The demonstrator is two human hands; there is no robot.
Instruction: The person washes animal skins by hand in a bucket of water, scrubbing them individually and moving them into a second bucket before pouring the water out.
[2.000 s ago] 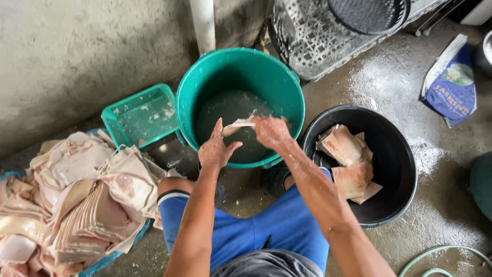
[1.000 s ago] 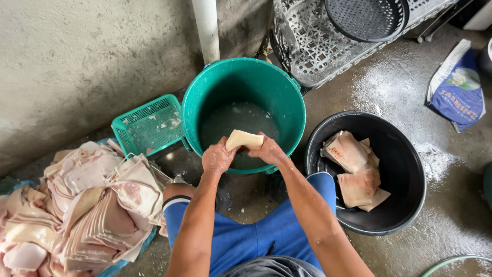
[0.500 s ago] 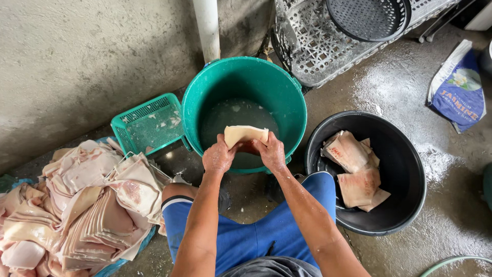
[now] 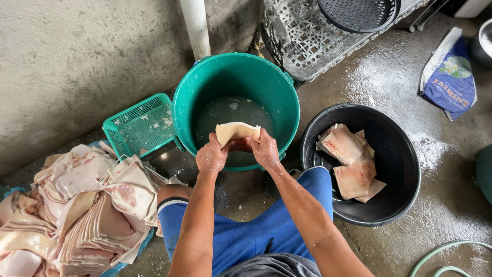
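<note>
Both hands hold one pale, folded slab of pork skin [image 4: 236, 131] over the near rim of a green bucket [image 4: 282, 97] that has cloudy water in it. My left hand [image 4: 211, 154] grips the slab's left end and my right hand [image 4: 264, 149] grips its right end. A big heap of similar pink and white skin pieces [image 4: 77, 205] lies at the lower left. A black tub [image 4: 400, 154] at my right holds several more pieces [image 4: 351, 161].
A small green plastic basket [image 4: 138, 123] leans by the concrete wall left of the bucket. A white pipe [image 4: 195, 25] runs up the wall. Grey and black crates [image 4: 328, 31] stand behind. A blue rice sack [image 4: 450, 77] and a hose [image 4: 446, 259] lie on the wet floor.
The hands have lifted the skin piece from the water to the bucket's near rim and folded it flat between them. The view has shifted slightly.
</note>
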